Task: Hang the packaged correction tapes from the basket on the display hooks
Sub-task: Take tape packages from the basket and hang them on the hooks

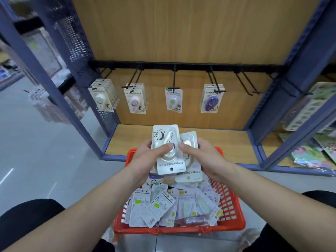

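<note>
A red basket [231, 213] on the floor holds several packaged correction tapes [154, 208]. Above it, my left hand [147, 157] grips a white packaged tape [166, 142], thumb on its blister. My right hand [200, 155] grips a second white pack [190, 170] just behind and to the right of the first. Both packs are upside down, hang holes toward me. On the black rail, hooks carry white packs [101, 99], pink packs [135, 100], a green pack [173, 100] and purple packs [211, 100]. Two hooks [245, 86] at the right are bare.
A wooden shelf board [218, 142] lies under the hooks inside a blue metal frame [294, 91]. Perforated side panels flank the bay. Other stationery hangs and lies on the neighbouring shelf [312, 153] at the right. My knees show at both lower corners.
</note>
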Available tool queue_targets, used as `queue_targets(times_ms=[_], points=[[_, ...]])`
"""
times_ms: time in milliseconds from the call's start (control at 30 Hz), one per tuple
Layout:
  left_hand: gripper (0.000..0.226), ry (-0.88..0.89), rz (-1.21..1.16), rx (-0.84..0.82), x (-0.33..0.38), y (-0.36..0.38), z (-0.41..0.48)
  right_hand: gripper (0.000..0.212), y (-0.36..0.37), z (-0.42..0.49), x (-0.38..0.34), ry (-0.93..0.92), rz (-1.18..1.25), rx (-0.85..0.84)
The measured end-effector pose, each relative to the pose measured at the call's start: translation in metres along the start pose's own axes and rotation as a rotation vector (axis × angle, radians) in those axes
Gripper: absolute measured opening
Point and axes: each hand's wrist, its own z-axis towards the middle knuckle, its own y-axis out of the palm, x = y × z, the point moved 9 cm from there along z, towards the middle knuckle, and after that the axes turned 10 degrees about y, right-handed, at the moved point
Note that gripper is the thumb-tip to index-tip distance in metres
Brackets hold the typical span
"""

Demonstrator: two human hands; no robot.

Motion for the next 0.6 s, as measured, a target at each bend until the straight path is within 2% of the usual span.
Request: queue_targets(times_ms=[100,233,400,533,600], points=[[0.047,0.052,0.087,0.006,0.014,-0.004,-0.001,0.029,-0.002,0.005,-0.002,-0.043,-0.093,0.041],[0.061,0.09,0.227,-0.001,0.035,-0.026,0.001,0.026,-0.002,0.013,-0.006,-0.038,-0.042,0.083],[0.055,0.105,0.213,0.063,0.049,-0.063,0.002,0.021,0.006,0.02,-0.013,-0.092,-0.102,0.208],[0.049,0.136,0.199,0.149,0.057,-0.095,0.013,0.017,0.034,0.041,-0.014,-0.034,-0.124,0.143],[0.054,0.149,0.199,0.168,0.06,-0.113,0.017,0.009,0.049,0.056,-0.014,0.005,-0.115,0.094]])
